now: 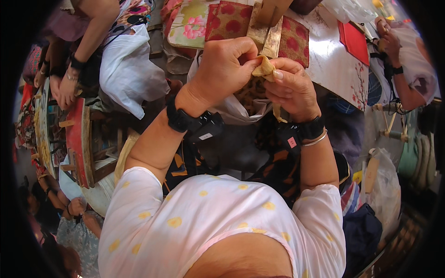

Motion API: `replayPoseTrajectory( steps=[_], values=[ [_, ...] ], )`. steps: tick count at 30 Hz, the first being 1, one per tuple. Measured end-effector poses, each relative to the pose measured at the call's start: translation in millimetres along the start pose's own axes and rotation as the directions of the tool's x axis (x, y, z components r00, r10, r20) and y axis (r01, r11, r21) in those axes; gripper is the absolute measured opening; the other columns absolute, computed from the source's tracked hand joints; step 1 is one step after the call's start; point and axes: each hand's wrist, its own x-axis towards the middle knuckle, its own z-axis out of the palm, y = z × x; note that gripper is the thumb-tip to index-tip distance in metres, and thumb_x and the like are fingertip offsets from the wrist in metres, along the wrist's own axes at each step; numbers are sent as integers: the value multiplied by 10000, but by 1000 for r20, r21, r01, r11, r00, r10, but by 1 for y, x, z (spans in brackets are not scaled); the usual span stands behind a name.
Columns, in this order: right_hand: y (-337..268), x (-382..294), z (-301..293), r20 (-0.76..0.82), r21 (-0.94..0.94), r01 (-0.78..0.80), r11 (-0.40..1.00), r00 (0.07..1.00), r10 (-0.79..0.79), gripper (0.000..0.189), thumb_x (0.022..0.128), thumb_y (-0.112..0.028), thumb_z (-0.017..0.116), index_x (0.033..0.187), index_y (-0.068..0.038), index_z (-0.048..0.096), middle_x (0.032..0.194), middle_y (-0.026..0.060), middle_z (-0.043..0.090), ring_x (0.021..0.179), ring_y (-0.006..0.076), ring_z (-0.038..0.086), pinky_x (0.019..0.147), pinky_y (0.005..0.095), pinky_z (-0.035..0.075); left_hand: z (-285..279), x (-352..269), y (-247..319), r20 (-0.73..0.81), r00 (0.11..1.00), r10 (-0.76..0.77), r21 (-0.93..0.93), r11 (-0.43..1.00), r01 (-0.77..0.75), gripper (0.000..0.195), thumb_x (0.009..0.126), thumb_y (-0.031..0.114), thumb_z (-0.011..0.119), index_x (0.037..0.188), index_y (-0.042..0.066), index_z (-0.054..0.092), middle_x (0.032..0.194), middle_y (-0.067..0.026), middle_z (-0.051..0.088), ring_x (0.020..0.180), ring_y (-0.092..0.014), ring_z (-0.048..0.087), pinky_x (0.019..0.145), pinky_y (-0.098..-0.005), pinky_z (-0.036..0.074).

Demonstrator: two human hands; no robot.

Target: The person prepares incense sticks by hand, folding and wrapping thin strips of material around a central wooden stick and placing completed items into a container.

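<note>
A pale yellow, folded strip [265, 68], its material unclear, is pinched between both hands in front of me. My left hand [227, 66] holds its left side between thumb and forefinger. On the other side, my right hand [291, 85] grips it with thumb and fingers, and a thin tail of like material hangs below that palm. Under the hands, a white bag [231, 109] stands open, with many brown-yellow pieces [252, 95] inside. Just beyond the fingers lies a wooden block [273, 43] on a table.
The table [326, 59] bears red-spotted brown cloths [231, 21] and a red folder-like item [353, 41]. People sit close by at left, one with hands [67, 88] near a red wooden bench [76, 142]. Another person's hand [391, 45] is at upper right. A clear plastic bag [384, 191] is at lower right.
</note>
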Motion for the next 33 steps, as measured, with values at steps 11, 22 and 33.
replayPoseTrajectory(
  steps=[11,22,33],
  values=[
    [-1,4,9,-127,-369,157,916,968,-217,138,858,-113,598,945,-6,604,694,-46,533,521,-2,373,459,166,278,-18,2,0,422,883,-204,-304,886,350,209,837,158,622,718,-5,568,528,-7,492,465,-71,479,420,-226,369],
    [-23,-20,8,-155,-837,108,537,894,-421,114,844,-70,612,861,38,645,684,-27,565,620,30,455,543,181,351,-41,5,-7,505,826,-251,-362,807,466,306,898,269,515,703,34,500,559,-33,475,499,-111,477,492,-237,392],
    [-17,-6,3,-96,-935,47,351,921,-379,117,827,-76,622,842,39,638,608,-14,535,557,45,439,498,211,351,-23,6,-16,666,744,-53,-122,976,179,152,855,160,545,849,9,528,632,-42,479,578,-114,484,558,-269,407]
  ],
)
